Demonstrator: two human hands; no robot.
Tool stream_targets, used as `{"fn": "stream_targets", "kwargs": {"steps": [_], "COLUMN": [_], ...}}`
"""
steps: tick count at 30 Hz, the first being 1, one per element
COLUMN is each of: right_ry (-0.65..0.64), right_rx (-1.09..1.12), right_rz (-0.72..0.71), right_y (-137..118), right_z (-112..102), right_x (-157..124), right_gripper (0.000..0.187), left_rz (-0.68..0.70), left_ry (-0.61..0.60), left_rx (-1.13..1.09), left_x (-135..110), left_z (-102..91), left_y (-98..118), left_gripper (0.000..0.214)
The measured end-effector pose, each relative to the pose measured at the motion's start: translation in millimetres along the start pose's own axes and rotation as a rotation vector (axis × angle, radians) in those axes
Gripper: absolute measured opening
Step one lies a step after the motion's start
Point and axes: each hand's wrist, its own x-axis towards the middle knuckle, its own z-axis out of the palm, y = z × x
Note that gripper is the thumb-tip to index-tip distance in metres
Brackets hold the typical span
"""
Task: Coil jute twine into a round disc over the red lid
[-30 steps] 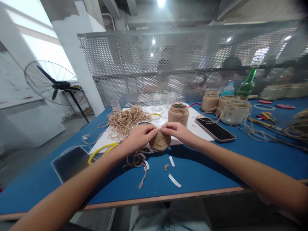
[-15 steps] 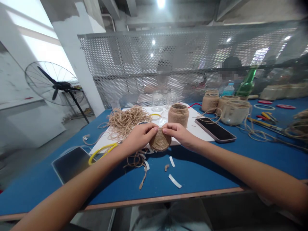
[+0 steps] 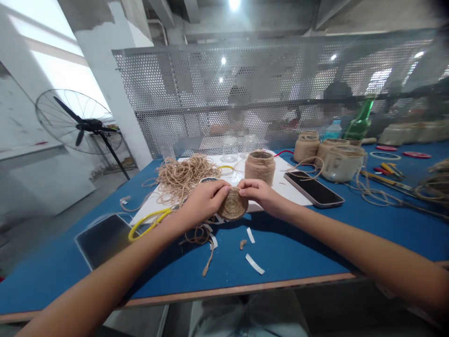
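A round disc of coiled jute twine (image 3: 233, 206) stands tilted between my hands, low over the blue table. My left hand (image 3: 209, 196) is closed on its upper left edge, thumb against the coil. At the upper right edge, my right hand (image 3: 257, 192) pinches what looks like the twine strand at the rim; the fingertips partly hide it. Just behind my right hand is a jar wrapped in twine (image 3: 260, 168). A heap of loose twine (image 3: 187, 175) lies behind my left hand. Yellow-handled scissors (image 3: 150, 222) rest beside my left forearm.
A phone (image 3: 314, 188) lies to the right, near several twine-wrapped jars (image 3: 342, 164) and a green bottle (image 3: 361, 119). A dark tablet-like panel (image 3: 107, 238) lies left. White paper strips (image 3: 255, 264) are near the front edge. Clear jars (image 3: 230, 149) stand before a perforated metal screen (image 3: 196, 93).
The disc has shifted slightly left and turned a little in my fingers. My right fingertips now sit slightly farther from my left ones. Other things lie as before.
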Motion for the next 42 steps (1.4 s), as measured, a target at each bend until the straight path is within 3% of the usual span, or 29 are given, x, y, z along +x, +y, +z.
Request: {"fn": "stream_targets", "kwargs": {"steps": [4,10,21,34,42], "right_ry": [-0.075,-0.069,0.048,0.065,0.123], "right_rx": [-0.077,-0.189,-0.068,0.204,0.190], "right_rz": [0.006,-0.047,-0.066,-0.027,-0.034], "right_y": [-2.1,-3.9,0.6,2.2,3.6], "right_z": [-0.7,1.8,1.8,8.5,6.9], "right_x": [0.0,0.0,0.1,-1.8,-0.9], "right_gripper": [0.017,0.024,0.025,0.021,0.021], "left_rz": [0.026,0.014,-0.040,0.021,-0.023], "left_ry": [-0.025,-0.043,0.023,0.118,0.144], "left_rx": [0.049,0.027,-0.022,-0.057,0.003], "left_x": [0.2,0.1,-1.0,-1.0,-0.9], "left_z": [1.3,0.9,-3.8,-1.6,-1.2], "left_y": [-1.8,-3.1,-0.8,-3.9,-4.8], "left_gripper": [0.031,0.028,0.028,0.034,0.035]}}
